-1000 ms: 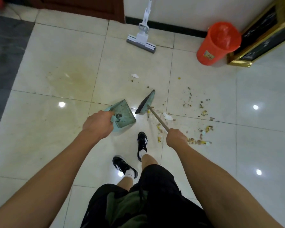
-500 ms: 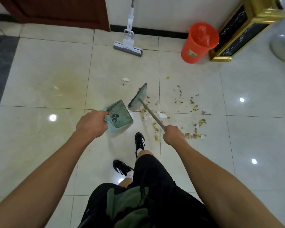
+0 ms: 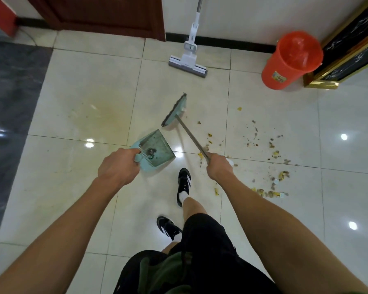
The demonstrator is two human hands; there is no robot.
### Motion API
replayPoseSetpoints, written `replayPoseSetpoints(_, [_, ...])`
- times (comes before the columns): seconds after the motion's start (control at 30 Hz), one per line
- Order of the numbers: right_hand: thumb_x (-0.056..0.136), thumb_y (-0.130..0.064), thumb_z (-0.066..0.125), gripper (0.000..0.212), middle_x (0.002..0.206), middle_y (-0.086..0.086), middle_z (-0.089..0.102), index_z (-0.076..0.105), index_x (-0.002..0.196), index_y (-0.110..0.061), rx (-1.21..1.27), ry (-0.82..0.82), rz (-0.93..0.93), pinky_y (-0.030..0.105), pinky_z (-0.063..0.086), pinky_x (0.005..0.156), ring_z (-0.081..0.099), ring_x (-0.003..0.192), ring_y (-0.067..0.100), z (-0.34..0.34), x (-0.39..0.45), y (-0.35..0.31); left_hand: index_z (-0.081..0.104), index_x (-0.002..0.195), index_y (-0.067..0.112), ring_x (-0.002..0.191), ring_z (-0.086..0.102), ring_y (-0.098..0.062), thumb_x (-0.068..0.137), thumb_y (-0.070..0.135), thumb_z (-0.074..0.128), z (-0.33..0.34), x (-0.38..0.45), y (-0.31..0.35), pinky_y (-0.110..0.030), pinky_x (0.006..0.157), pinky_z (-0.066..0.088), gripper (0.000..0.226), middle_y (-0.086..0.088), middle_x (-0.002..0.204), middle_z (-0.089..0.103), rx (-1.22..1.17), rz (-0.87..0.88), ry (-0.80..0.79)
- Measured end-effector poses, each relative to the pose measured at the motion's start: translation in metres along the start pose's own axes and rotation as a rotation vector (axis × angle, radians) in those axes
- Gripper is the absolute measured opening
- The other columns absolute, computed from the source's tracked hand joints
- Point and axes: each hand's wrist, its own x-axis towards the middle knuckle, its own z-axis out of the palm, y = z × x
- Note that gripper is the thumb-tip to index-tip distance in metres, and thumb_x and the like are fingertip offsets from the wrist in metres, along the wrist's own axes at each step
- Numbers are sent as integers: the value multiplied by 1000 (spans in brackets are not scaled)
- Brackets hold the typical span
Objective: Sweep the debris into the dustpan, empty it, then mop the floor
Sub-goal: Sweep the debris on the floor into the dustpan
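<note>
Sweeping is barely begun: the left hand (image 3: 117, 166) grips the dustpan (image 3: 155, 150), holding only a scrap; the right hand (image 3: 219, 167) clenches the broom (image 3: 175, 111); most debris (image 3: 270, 166) litters the floor (image 3: 83, 85); the mop (image 3: 187, 64) waits by the far wall, beside the bin (image 3: 291, 60).

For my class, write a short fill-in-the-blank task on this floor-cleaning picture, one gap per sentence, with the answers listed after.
1. The left hand holds the pale green ____.
2. The right hand grips the handle of the ____.
3. The mop leans against the wall, to the left of the ____ bucket.
4. Most of the debris lies on the tiles on the person's ____ side.

Answers: dustpan; broom; orange; right
</note>
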Motion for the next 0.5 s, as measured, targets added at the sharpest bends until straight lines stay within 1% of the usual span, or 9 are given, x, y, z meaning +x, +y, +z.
replayPoseSetpoints(0.07, [99, -10, 45, 40, 105, 9, 66, 54, 137, -21, 77, -10, -25, 31, 49, 71, 63, 89, 28, -9, 23, -13, 66, 106, 29, 79, 63, -28, 96, 25, 52, -11, 21, 0, -36, 71, 55, 18, -3, 92, 65, 13, -21, -13])
replayPoseSetpoints(0.13, [101, -12, 45, 34, 116, 12, 65, 53, 134, -17, 131, -20, -28, 34, 52, 81, 64, 99, 30, -20, 43, -25, 66, 105, 30, 79, 63, -28, 96, 25, 51, -23, 41, 2, -36, 71, 54, 18, -3, 92, 65, 18, -41, -28])
replayPoseSetpoints(0.17, [101, -12, 44, 34, 121, 13, 64, 52, 134, -15, 146, -31, -18, 34, 51, 84, 63, 104, 31, -26, 53, -31, 65, 104, 30, 79, 63, -28, 96, 25, 51, -29, 52, 4, -35, 70, 54, 17, -3, 92, 64, 27, -45, -34])
replayPoseSetpoints(0.23, [99, -11, 44, 41, 130, 13, 59, 48, 140, -14, 182, -70, 21, 34, 48, 85, 59, 113, 33, -39, 70, -44, 64, 100, 29, 78, 62, -28, 96, 24, 50, -39, 70, 10, -35, 69, 53, 15, -3, 90, 64, 47, -49, -44])
replayPoseSetpoints(0.27, [97, -10, 45, 45, 131, 13, 58, 47, 142, -13, 199, -89, 29, 35, 51, 87, 59, 114, 33, -45, 78, -50, 63, 99, 29, 77, 62, -28, 95, 24, 50, -43, 78, 13, -35, 68, 53, 14, -3, 90, 64, 57, -51, -49])
replayPoseSetpoints(0.3, [95, -9, 46, 47, 130, 14, 59, 48, 141, -12, 211, -105, 20, 37, 54, 88, 60, 111, 33, -49, 87, -55, 63, 99, 28, 77, 62, -28, 95, 23, 50, -46, 85, 16, -34, 67, 52, 14, -3, 89, 64, 65, -56, -53])
replayPoseSetpoints(0.37, [92, -7, 47, 47, 123, 14, 61, 51, 138, -11, 217, -124, -9, 42, 59, 84, 63, 102, 32, -57, 102, -65, 64, 103, 28, 78, 62, -29, 94, 23, 51, -51, 98, 22, -34, 67, 51, 16, -3, 90, 63, 69, -61, -60])
replayPoseSetpoints(0.43, [91, -5, 47, 42, 114, 13, 63, 54, 133, -12, 182, -140, -23, 40, 59, 76, 63, 92, 30, -64, 113, -72, 64, 108, 28, 81, 62, -30, 95, 23, 52, -55, 107, 28, -34, 68, 50, 19, -4, 92, 64, 68, -56, -69])
replayPoseSetpoints(0.5, [92, -6, 47, 34, 96, 7, 58, 55, 125, -11, 112, -145, -14, 34, 54, 66, 59, 82, 26, -67, 121, -73, 64, 113, 29, 83, 63, -31, 95, 24, 53, -58, 114, 33, -34, 70, 51, 21, -6, 96, 65, 73, -48, -74])
